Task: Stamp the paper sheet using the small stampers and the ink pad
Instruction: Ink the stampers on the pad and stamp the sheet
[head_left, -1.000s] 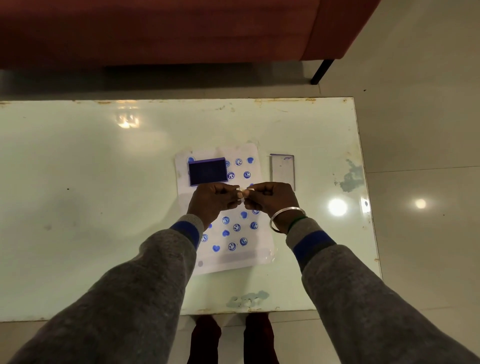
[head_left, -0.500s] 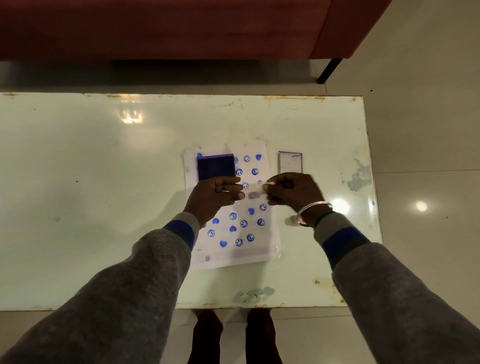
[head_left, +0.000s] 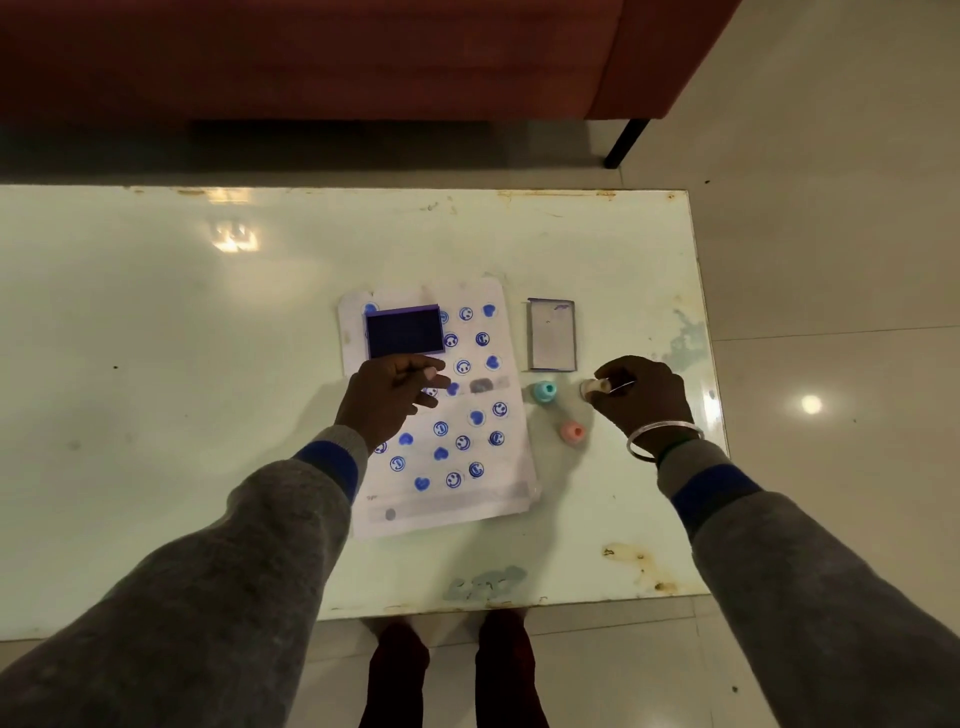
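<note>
Paper sheet (head_left: 483, 499) flat on tabletop (head_left: 156, 364), roughly center, covered w/ blue stamp marks (smileys, hearts, letter rounds). Ink pad (head_left: 404, 331) open, sitting on sheet's far-left corner, dark blue face up. Pad lid (head_left: 550, 334) just right of sheet's far edge, flat on tabletop, apart from sheet.

L hand (head_left: 387, 397) over sheet's left-middle, just near of ink pad; fingers loosely curled & spread, holding nothing visible. Can't tell if it touches the paper.

R hand (head_left: 644, 397) right of sheet, near of lid, pinching a small white stamper (head_left: 592, 388) between thumb + fingers, stamper end pointing left. Whether it's lifted or touching the tabletop: can't tell. Metal bangle (head_left: 662, 440) on R wrist.

Teal stamper (head_left: 544, 391) upright on tabletop between sheet's right edge and R hand, just left of white one. Pink stamper (head_left: 572, 432) upright, nearer than teal, close to R wrist, not touching.

Both sleeves grey w/ blue cuff band. Red sofa (head_left: 363, 57) beyond far tabletop edge.
</note>
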